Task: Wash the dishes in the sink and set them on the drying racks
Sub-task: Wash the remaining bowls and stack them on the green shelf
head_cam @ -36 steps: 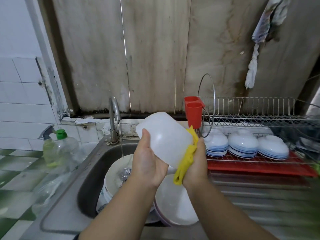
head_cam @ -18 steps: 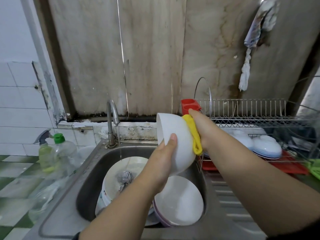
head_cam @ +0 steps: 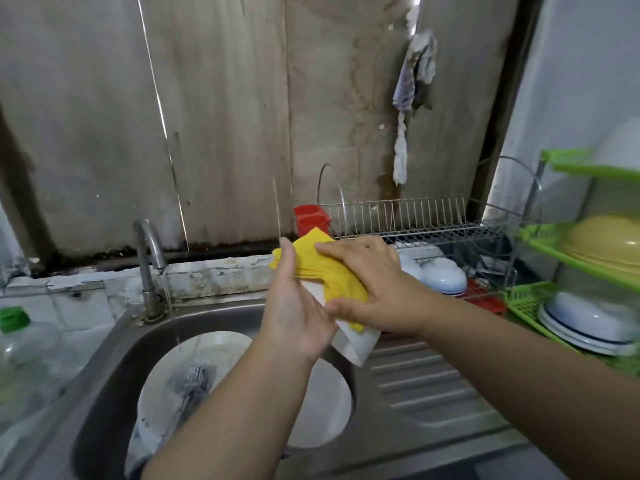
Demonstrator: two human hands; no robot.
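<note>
A white bowl held over the right edge of the sink, between both hands. The left hand, fingers straight, presses flat against the bowl's left side. The right hand, fingers spread, presses a yellow cloth onto the bowl from above. Below the left forearm, plates lie in the sink; beyond the right hand stands the wire drying rack.

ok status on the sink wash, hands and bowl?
Left hand flat against white bowl, steadying it over the sink. Right hand pressing yellow cloth onto bowl. Tap running; plates in sink unwashed. Path to wire rack unobstructed.
</note>
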